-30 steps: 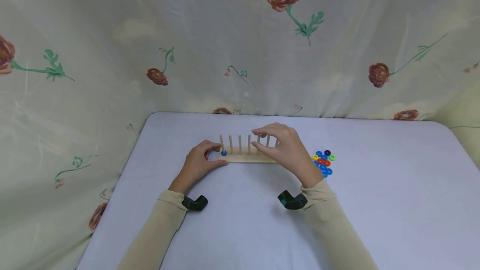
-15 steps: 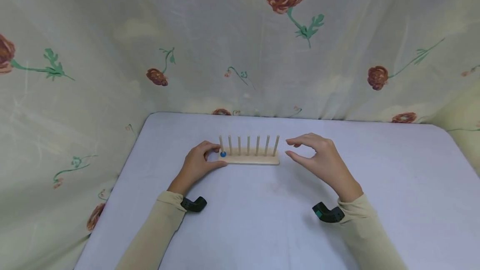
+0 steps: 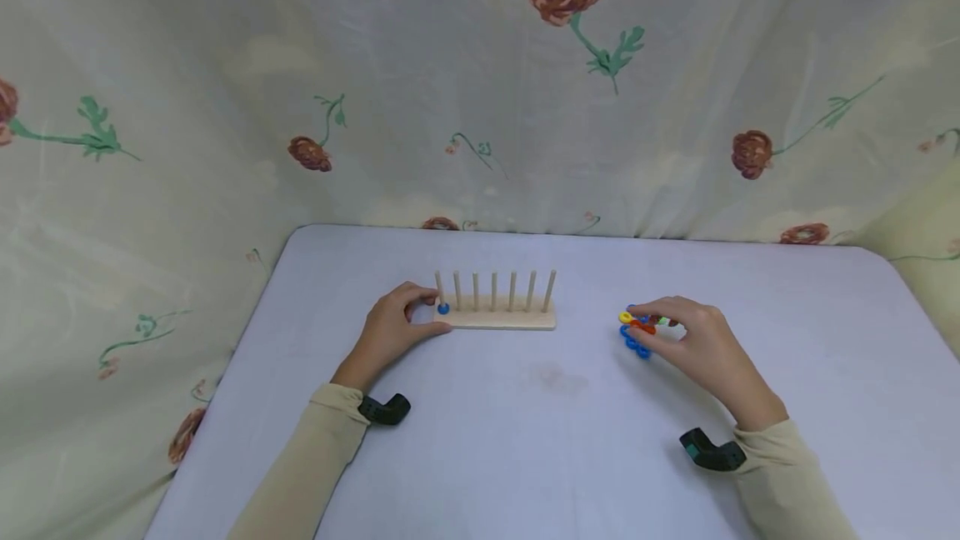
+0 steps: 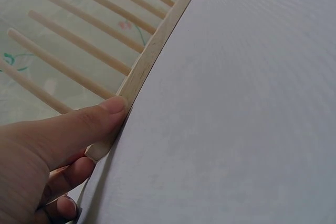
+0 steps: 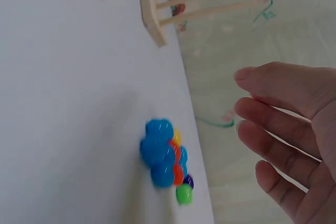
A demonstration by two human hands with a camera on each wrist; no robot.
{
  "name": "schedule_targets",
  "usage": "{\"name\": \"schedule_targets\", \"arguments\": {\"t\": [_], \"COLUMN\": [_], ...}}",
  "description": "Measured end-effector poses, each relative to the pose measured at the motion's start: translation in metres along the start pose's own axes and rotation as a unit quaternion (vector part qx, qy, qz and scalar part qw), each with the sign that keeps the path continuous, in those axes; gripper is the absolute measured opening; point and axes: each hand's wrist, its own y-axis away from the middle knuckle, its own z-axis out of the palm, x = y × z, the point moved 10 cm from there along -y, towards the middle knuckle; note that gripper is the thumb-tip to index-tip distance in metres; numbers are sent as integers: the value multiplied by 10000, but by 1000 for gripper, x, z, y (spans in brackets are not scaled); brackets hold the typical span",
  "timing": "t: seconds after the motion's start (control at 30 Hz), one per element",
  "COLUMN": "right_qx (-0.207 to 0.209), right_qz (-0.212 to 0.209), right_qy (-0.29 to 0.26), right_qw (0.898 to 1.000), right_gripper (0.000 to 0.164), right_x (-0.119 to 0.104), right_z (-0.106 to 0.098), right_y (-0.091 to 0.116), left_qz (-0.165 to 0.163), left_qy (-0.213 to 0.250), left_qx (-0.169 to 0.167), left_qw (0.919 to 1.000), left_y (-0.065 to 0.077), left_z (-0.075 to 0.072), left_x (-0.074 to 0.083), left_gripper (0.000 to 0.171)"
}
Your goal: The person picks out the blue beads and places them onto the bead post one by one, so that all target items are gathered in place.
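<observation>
A pale wooden peg board [image 3: 502,321] with several upright pegs stands on the table. One blue ring [image 3: 443,308] sits at the base of its leftmost peg. My left hand [image 3: 390,330] grips the board's left end; in the left wrist view the thumb [image 4: 113,106] presses its long front side while other fingers curl at the end. To the right, my right hand [image 3: 701,344] is over a cluster of small rings [image 5: 164,156] in blue, red, yellow, green and purple, partly covering it in the head view. The right wrist view shows its fingers apart and loosely bent, holding nothing.
A white-covered table [image 3: 480,440] lies under everything, with a faint stain [image 3: 557,377] in front of the board. A flower-patterned curtain [image 3: 420,107] hangs behind the far edge and along the left. Each wrist wears a dark camera [image 3: 385,409].
My right hand has moved right, away from above the pegs and over to the loose rings. My left hand stays on the board's left end, and the blue ring remains on its peg.
</observation>
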Motion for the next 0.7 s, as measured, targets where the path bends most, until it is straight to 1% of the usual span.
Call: {"name": "schedule_targets", "arguments": {"t": [0.1, 0.37, 0.5, 0.7], "right_qx": [-187, -433, -720, -1131], "right_qz": [151, 428, 729, 1053], "right_qy": [143, 367, 414, 402], "right_qw": [9996, 9975, 9939, 9872], "right_gripper": [29, 24, 22, 21], "right_x": [9, 35, 47, 57], "right_z": [0, 3, 9, 22], "right_y": [8, 24, 28, 30], "left_qz": [-29, -59, -20, 4], "left_qy": [-14, 6, 36, 9], "left_qx": [13, -17, -5, 28], "left_qw": [10000, 10000, 10000, 10000], "left_y": [0, 0, 0, 1], "left_z": [0, 1, 1, 0], "left_x": [-1, 0, 1, 1], "left_gripper": [58, 58, 58, 58]}}
